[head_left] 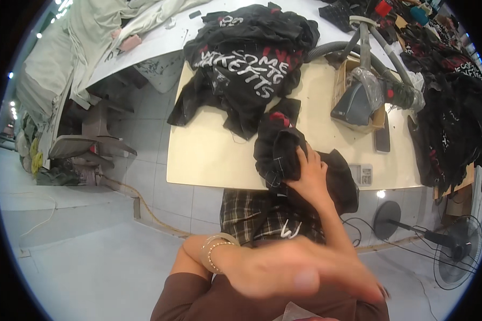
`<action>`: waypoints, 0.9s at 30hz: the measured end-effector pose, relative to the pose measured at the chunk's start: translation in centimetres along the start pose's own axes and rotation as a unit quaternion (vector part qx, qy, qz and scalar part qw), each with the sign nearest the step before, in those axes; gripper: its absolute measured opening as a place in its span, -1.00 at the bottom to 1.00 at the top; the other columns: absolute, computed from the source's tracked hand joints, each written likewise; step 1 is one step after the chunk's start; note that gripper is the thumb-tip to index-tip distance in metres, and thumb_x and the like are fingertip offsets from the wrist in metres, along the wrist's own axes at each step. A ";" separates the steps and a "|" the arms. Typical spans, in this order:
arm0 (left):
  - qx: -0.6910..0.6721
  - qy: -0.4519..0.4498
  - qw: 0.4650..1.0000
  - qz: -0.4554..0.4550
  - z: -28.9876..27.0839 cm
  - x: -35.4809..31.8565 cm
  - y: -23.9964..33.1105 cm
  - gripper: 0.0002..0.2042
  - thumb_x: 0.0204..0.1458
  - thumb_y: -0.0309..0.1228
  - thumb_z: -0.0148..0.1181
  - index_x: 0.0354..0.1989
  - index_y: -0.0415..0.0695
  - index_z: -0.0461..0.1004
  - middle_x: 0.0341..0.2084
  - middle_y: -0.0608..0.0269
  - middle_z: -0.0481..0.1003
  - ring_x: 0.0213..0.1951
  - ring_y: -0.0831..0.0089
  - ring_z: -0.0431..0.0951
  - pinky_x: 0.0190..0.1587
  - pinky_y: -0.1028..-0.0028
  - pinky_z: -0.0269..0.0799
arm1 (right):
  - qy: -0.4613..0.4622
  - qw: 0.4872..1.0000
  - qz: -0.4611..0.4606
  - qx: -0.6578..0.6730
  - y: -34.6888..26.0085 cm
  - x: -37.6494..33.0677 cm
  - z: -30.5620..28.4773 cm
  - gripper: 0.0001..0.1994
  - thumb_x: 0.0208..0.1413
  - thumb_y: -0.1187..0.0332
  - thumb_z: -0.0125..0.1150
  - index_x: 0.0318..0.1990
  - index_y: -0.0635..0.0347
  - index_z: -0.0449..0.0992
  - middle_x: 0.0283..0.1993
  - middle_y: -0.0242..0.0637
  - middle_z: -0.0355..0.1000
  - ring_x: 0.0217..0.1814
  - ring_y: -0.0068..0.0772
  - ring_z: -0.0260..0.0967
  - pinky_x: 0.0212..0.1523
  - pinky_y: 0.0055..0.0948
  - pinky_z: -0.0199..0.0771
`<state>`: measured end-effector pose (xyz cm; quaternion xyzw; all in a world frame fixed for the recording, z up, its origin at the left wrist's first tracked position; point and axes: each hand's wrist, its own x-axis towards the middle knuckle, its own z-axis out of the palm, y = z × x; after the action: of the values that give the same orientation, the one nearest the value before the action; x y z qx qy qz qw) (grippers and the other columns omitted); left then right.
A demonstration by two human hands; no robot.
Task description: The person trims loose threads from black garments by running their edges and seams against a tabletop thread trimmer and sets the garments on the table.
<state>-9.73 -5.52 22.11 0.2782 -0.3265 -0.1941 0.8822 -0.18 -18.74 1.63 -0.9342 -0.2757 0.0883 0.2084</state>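
Observation:
In front of me a bunched black garment with a bit of red lies at the table's near edge, partly hanging toward my lap. My right hand grips its folds, fingers on top and thumb at the near side. My left hand, with bangles at the wrist, is raised close to the camera, away from the table. It is blurred, and its fingers cannot be made out clearly. Farther off, a heap of black garments with white and red lettering covers the table's far left part.
On the pale table stand a basket with a dark device, a phone and a small clear box. A hose arm rises behind. More black garments hang at right, above a fan. A chair stands left.

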 end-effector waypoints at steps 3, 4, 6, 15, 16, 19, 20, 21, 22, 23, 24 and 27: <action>-0.049 -0.010 0.997 0.059 2.6 0.5 -0.2 -0.50 0.31 -0.16 -0.18 0.12 -0.42 0.34 -0.03 -0.14 0.47 0.04 0.13 0.50 0.08 0.34 0.36 | 0.010 1.000 -0.001 0.005 -0.4 0.1 -0.1 -0.02 -0.36 0.16 0.54 0.33 -0.03 0.13 0.36 -0.10 0.04 0.35 -0.04 0.02 0.15 -0.01 0.08; -0.077 0.017 0.996 0.051 3.4 1.3 0.5 -0.50 0.31 -0.15 -0.15 0.05 -0.46 0.39 -0.06 -0.20 0.48 -0.04 0.02 0.53 0.01 0.30 0.42 | 0.006 1.000 0.002 0.004 -0.1 0.2 0.0 -0.02 -0.35 0.15 0.54 0.33 -0.03 0.13 0.36 -0.10 0.04 0.35 -0.04 0.02 0.15 -0.01 0.08; -0.008 0.012 0.998 0.055 2.9 1.6 1.0 -0.37 0.34 -0.09 -0.28 0.06 -0.62 0.29 -0.07 -0.36 0.46 -0.07 -0.11 0.55 -0.03 0.28 0.50 | 0.025 1.000 -0.009 0.006 0.3 0.3 0.6 -0.06 -0.37 0.16 0.53 0.29 -0.03 0.18 0.31 -0.11 0.09 0.31 -0.06 0.05 0.11 -0.01 0.11; 0.014 -0.079 0.989 -0.122 2.0 2.9 -0.4 -0.35 0.33 -0.07 -0.38 0.04 -0.58 0.34 -0.10 -0.35 0.48 -0.13 -0.02 0.60 -0.11 0.34 0.56 | 0.058 0.995 0.079 -0.021 -2.4 1.3 1.8 -0.17 -0.42 0.29 0.52 0.17 0.03 0.27 0.05 -0.13 0.20 0.12 0.00 0.16 -0.09 0.03 0.28; 0.032 -0.084 0.989 -0.119 2.1 3.0 -0.3 -0.35 0.33 -0.07 -0.38 0.04 -0.58 0.34 -0.10 -0.35 0.48 -0.13 -0.02 0.60 -0.11 0.34 0.56 | 0.051 0.995 0.081 -0.012 -2.3 1.1 2.0 -0.21 -0.39 0.29 0.50 0.15 0.03 0.29 0.02 -0.12 0.22 0.09 -0.01 0.20 -0.10 -0.01 0.30; 0.050 -0.028 0.998 0.014 4.6 2.6 0.8 -0.35 0.31 -0.07 -0.32 0.02 -0.59 0.37 -0.12 -0.35 0.49 -0.17 0.00 0.62 -0.14 0.35 0.57 | 0.120 0.992 0.029 0.032 -0.2 -0.9 1.7 -0.36 -0.31 0.35 0.43 0.07 0.08 0.37 -0.14 -0.08 0.32 -0.06 0.05 0.32 -0.11 -0.12 0.41; 0.003 -0.004 1.000 -0.021 5.5 2.5 1.7 -0.35 0.30 -0.06 -0.27 -0.01 -0.61 0.38 -0.14 -0.35 0.51 -0.19 0.01 0.62 -0.15 0.36 0.57 | 0.100 0.992 0.038 0.066 0.0 -1.8 1.2 -0.38 -0.30 0.37 0.41 0.06 0.11 0.38 -0.12 -0.09 0.33 -0.02 0.05 0.33 -0.08 -0.11 0.42; -0.046 0.022 0.997 -0.055 6.4 2.6 2.4 -0.35 0.28 -0.06 -0.23 -0.03 -0.62 0.39 -0.17 -0.36 0.52 -0.21 0.02 0.63 -0.16 0.36 0.57 | 0.095 0.991 0.028 0.094 0.3 -3.0 0.7 -0.34 -0.34 0.35 0.44 0.08 0.06 0.38 -0.16 -0.09 0.34 -0.05 0.06 0.34 -0.10 -0.12 0.43; -0.033 0.013 0.998 -0.047 7.1 2.6 2.9 -0.35 0.28 -0.06 -0.23 -0.03 -0.62 0.39 -0.17 -0.36 0.52 -0.21 0.02 0.63 -0.16 0.36 0.57 | 0.073 0.990 0.026 0.114 0.1 -4.1 -0.4 -0.32 -0.35 0.38 0.42 0.10 0.10 0.38 -0.14 -0.09 0.35 -0.04 0.05 0.36 -0.08 -0.13 0.44; -0.027 0.024 0.998 -0.053 7.7 2.6 3.2 -0.33 0.27 -0.03 -0.22 -0.06 -0.62 0.41 -0.20 -0.35 0.53 -0.24 0.03 0.63 -0.18 0.38 0.57 | 0.058 0.987 0.013 0.152 0.1 -5.5 -1.7 -0.29 -0.36 0.37 0.42 0.12 0.13 0.38 -0.11 -0.10 0.36 -0.04 0.05 0.37 -0.08 -0.12 0.43; -0.028 0.037 0.997 -0.063 8.4 2.5 3.3 -0.32 0.25 -0.01 -0.21 -0.08 -0.62 0.42 -0.23 -0.34 0.54 -0.26 0.04 0.64 -0.19 0.39 0.57 | 0.029 0.980 0.007 0.196 -0.1 -6.8 -3.2 -0.32 -0.33 0.37 0.40 0.11 0.19 0.38 -0.09 -0.10 0.41 -0.03 0.02 0.41 -0.05 -0.20 0.44; -0.082 0.187 0.971 -0.127 11.3 1.6 2.8 -0.28 0.24 0.04 -0.24 -0.11 -0.61 0.44 -0.26 -0.31 0.55 -0.30 0.05 0.64 -0.22 0.40 0.57 | -0.127 0.925 -0.019 0.358 0.6 -9.4 -7.9 -0.35 -0.31 0.37 0.38 0.10 0.23 0.38 -0.06 -0.08 0.46 -0.01 -0.03 0.44 -0.01 -0.30 0.43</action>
<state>-15.89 -8.33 31.70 0.2756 -0.1002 -0.2754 0.9155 -5.52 -27.11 8.89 -0.7730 -0.2680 0.2950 0.4936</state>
